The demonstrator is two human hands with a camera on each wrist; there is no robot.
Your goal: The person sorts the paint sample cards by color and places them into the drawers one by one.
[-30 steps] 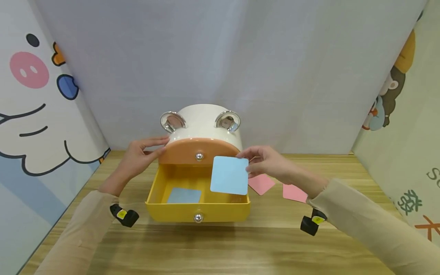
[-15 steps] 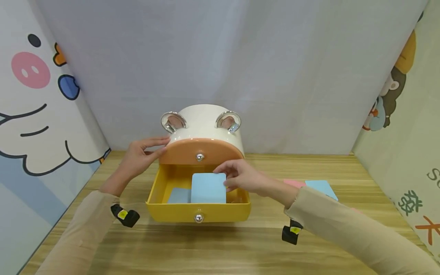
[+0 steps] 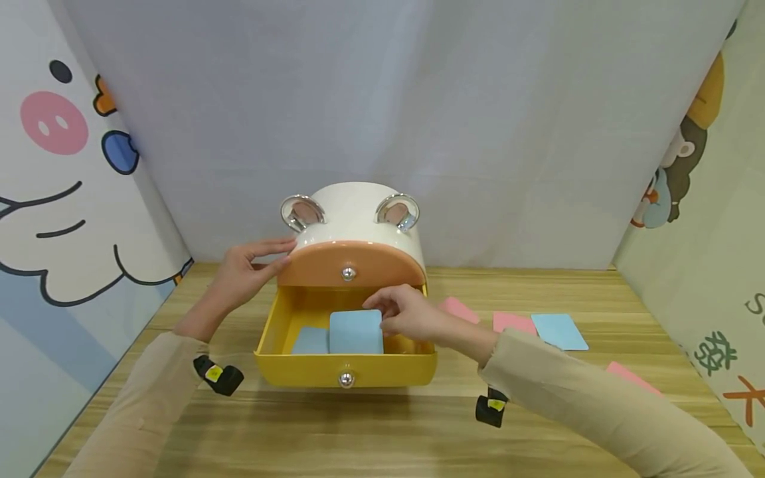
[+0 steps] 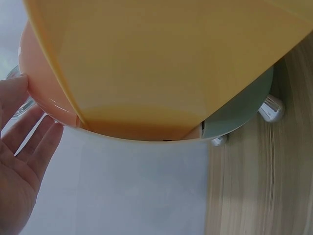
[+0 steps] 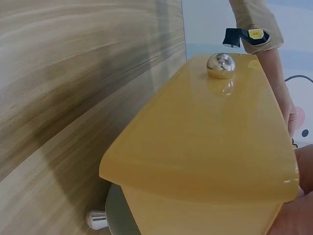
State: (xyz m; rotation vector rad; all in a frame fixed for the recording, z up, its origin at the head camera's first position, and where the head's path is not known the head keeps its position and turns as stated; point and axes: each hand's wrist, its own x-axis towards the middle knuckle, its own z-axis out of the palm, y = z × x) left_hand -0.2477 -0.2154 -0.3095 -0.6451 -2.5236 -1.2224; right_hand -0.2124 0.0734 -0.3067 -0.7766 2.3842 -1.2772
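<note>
A small cabinet [image 3: 352, 212] with a white shell and two chrome-rimmed ears stands on the table. Its orange upper drawer [image 3: 313, 262] is closed, while the yellow lower drawer [image 3: 287, 370] is pulled out. My left hand [image 3: 239, 273] touches the cabinet's left side; the left wrist view shows its fingers [image 4: 34, 142] fairly straight along the shell. Inside the yellow drawer, my right hand [image 3: 409, 315] pinches a blue square card [image 3: 355, 333] by its right edge, tilted up. Another blue card [image 3: 309, 341] lies to its left in the drawer.
To the right on the wooden table [image 3: 454, 431] lie several pink cards [image 3: 514, 322] and a blue card [image 3: 560, 331]. A pale curtain [image 3: 508, 133] hangs behind, with printed panels at both sides. A chrome knob [image 3: 346, 379] sticks out from the lower drawer's front.
My right hand has moved left and down, carrying the blue card from above the drawer's right side into it. The left hand has stayed at the cabinet's side.
</note>
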